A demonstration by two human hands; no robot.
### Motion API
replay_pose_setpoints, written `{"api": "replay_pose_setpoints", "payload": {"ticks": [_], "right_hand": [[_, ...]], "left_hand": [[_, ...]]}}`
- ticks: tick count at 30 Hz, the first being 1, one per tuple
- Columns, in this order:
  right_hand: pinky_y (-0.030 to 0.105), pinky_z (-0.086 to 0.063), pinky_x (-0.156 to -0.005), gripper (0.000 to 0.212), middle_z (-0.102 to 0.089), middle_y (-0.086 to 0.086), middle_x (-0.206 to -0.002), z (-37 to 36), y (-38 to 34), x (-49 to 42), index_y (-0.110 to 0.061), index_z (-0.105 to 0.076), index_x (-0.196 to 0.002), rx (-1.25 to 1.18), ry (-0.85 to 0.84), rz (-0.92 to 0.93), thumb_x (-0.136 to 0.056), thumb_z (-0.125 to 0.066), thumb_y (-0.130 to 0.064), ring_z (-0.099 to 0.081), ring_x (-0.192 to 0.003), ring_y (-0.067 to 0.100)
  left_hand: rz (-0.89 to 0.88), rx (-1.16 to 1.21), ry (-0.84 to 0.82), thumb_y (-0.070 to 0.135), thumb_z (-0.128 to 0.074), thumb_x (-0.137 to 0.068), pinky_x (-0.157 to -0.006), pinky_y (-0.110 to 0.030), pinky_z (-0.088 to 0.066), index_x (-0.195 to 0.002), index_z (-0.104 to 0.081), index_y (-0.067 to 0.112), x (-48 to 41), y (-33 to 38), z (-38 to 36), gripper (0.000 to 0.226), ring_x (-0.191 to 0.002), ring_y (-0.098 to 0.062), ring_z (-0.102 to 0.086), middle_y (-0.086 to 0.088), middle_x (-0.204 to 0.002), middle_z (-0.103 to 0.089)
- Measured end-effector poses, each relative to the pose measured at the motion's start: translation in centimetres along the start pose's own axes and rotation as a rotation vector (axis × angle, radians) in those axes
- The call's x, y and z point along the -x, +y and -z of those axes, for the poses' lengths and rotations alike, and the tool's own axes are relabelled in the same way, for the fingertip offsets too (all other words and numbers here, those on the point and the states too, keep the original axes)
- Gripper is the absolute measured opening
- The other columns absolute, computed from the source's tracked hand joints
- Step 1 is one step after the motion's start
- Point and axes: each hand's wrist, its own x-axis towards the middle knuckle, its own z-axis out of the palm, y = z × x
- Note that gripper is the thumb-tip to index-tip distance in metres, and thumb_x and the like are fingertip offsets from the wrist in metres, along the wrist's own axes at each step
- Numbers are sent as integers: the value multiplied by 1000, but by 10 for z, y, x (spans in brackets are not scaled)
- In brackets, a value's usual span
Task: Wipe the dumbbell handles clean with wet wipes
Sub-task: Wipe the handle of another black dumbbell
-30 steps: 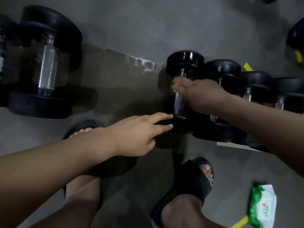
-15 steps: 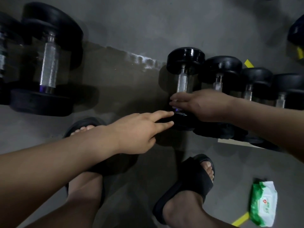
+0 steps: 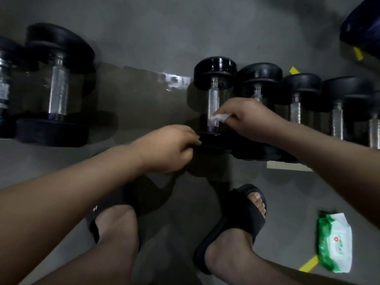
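A black dumbbell with a knurled silver handle lay leftmost in a row on the grey floor. A crumpled white wet wipe was against its handle. The green-and-white wipes pack lay apart.

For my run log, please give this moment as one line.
step: wiping | right hand pinches white wet wipe on chrome handle of black dumbbell | left hand holds its near head
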Motion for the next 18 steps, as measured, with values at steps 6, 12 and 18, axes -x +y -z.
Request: {"api": "replay_pose_setpoints", "payload": {"ticks": [6,12,18], "right_hand": [[31,-58,-72,9,-72,5,-94,-9,-22,23,-16,-70,-101,-736,182,-379,-98,-63,-10,-67,-76,12],[31,-55,-68,15,-70,10,-86,-16,-52,29,-15,-58,-89,-1216,275,-376,-94,-68,-4,-66,-75,20],[30,-47,-65,15,-67,-4,-81,-14,-35,39,-19,-64,-87,-266,425,-511,-88,-54,-30,-64,-79,15]], "left_hand": [[247,206,254,25,-68,-91,-95,-24,-50,-131,-59,23,-13,14,20,42,-102,-7,-64,7,-116,-66],[229,508,250,20,-75,-89,-88,-20,-55,-117,-65,25,-19,42,23,30,-95,0,-69,12,-104,-73],[365,419,362,9,-64,-91,-67,-26,-56,-94,-70,15,-22,26,25,9,-67,-15,-70,-5,-79,-74]]}}
